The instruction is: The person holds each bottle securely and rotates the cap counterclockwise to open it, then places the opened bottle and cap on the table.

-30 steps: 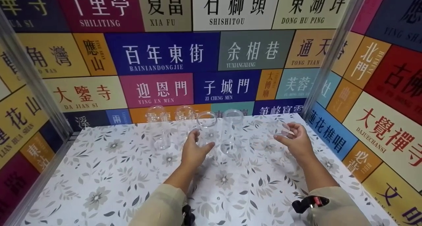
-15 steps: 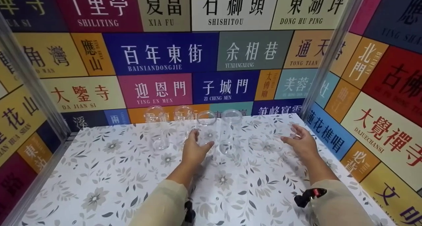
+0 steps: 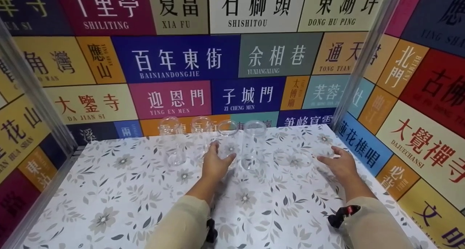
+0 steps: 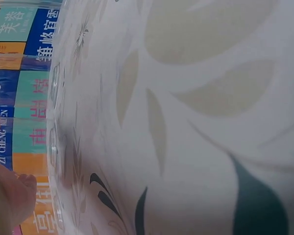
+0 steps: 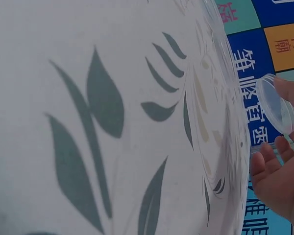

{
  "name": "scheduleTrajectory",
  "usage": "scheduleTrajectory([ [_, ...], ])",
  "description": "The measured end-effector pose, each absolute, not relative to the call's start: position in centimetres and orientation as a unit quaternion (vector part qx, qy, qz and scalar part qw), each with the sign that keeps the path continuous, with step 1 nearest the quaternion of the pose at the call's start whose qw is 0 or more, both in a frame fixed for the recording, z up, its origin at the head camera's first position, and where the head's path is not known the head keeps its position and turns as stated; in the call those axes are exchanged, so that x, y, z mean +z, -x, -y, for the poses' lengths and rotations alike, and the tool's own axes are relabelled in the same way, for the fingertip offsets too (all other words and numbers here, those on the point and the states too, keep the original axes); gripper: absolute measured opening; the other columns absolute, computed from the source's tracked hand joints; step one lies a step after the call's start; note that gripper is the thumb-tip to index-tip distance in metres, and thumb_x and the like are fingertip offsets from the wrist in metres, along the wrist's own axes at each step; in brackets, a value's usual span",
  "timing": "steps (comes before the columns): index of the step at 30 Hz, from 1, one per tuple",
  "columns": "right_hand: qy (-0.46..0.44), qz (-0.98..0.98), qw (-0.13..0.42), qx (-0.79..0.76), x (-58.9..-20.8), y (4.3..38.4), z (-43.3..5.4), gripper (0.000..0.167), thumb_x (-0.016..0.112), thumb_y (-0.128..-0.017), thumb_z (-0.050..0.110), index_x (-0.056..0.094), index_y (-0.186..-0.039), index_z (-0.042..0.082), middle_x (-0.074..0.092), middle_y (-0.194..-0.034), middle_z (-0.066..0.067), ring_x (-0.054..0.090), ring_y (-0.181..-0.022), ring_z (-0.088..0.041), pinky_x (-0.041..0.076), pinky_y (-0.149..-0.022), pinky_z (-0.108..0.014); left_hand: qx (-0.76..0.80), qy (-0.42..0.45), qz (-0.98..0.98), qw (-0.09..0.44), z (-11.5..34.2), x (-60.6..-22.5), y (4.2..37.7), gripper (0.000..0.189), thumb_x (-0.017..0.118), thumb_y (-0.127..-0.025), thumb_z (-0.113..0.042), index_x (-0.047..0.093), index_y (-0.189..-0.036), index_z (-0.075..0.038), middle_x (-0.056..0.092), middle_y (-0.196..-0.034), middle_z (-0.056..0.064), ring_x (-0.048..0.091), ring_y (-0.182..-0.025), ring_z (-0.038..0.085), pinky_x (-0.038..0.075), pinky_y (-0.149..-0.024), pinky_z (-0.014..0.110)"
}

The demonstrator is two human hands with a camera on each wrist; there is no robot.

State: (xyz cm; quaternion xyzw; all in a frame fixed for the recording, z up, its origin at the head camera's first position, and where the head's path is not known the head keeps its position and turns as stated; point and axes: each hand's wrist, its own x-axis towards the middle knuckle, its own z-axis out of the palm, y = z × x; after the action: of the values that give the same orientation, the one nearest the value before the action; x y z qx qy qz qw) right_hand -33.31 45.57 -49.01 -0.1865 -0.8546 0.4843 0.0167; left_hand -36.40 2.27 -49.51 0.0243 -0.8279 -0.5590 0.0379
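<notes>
Several clear plastic jars stand in a row toward the back of the table. My left hand (image 3: 215, 164) grips one clear jar (image 3: 229, 143), thumb on its near right side and fingers on its left. To its right stands another jar (image 3: 254, 145); to its left are a far-left jar (image 3: 174, 147) and one more jar (image 3: 202, 131). My right hand (image 3: 339, 164), off to the right above the table, pinches a clear round lid (image 5: 276, 105) between thumb and fingers. In the left wrist view only part of the left hand (image 4: 14, 193) shows at the left edge.
Clear round lids (image 3: 283, 158) lie on the floral tablecloth (image 3: 174, 205) between the right-hand jar and my right hand. Printed sign panels (image 3: 178, 58) rise behind the table and along both sides, with metal posts (image 3: 358, 67) at the corners.
My right hand has moved to the right and a little nearer with the lid. My left hand stays around the same jar.
</notes>
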Motion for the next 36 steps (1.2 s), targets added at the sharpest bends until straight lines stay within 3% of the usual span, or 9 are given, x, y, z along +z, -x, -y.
scheduleTrajectory([
  [5, 0.191, 0.871, -0.015, 0.452, -49.5, 33.5, -46.5, 0.105, 0.078, -0.097, 0.044, 0.015, -0.172, 0.007, 0.014, -0.179, -0.024, 0.016, -0.164, -0.049, 0.025, -0.133, -0.062, -0.561, -0.039, 0.827, 0.023, -2.6, -49.5, 36.5, 0.088, 0.083, -0.094, -0.038, 0.037, -0.166, -0.017, 0.043, -0.171, 0.008, 0.039, -0.161, 0.03, 0.034, -0.133, 0.048],
  [13, 0.201, 0.89, -0.049, 0.406, -49.7, 33.5, -47.0, 0.105, 0.075, -0.097, 0.043, 0.012, -0.171, 0.004, 0.02, -0.177, -0.025, 0.019, -0.163, -0.051, 0.023, -0.132, -0.065, -0.567, -0.055, 0.822, -0.002, -2.9, -49.3, 36.8, 0.088, 0.082, -0.095, -0.038, 0.034, -0.167, -0.022, 0.04, -0.174, 0.003, 0.035, -0.163, 0.025, 0.032, -0.134, 0.047],
  [23, 0.202, 0.894, -0.056, 0.395, -50.3, 34.2, -46.9, 0.105, 0.077, -0.095, 0.039, 0.014, -0.17, 0.001, 0.021, -0.175, -0.029, 0.019, -0.162, -0.052, 0.02, -0.133, -0.065, -0.575, -0.062, 0.815, 0.007, -3.1, -49.3, 36.9, 0.089, 0.083, -0.095, -0.033, 0.033, -0.168, -0.022, 0.038, -0.175, 0.003, 0.033, -0.164, 0.025, 0.03, -0.134, 0.047],
  [36, 0.201, 0.905, -0.05, 0.372, -50.3, 34.2, -46.7, 0.101, 0.077, -0.096, 0.039, 0.02, -0.169, -0.001, 0.028, -0.173, -0.028, 0.022, -0.161, -0.052, 0.02, -0.133, -0.066, -0.549, -0.046, 0.833, 0.057, -2.6, -49.7, 37.3, 0.089, 0.082, -0.096, -0.031, 0.033, -0.168, -0.013, 0.042, -0.171, 0.013, 0.037, -0.161, 0.033, 0.03, -0.134, 0.049],
])
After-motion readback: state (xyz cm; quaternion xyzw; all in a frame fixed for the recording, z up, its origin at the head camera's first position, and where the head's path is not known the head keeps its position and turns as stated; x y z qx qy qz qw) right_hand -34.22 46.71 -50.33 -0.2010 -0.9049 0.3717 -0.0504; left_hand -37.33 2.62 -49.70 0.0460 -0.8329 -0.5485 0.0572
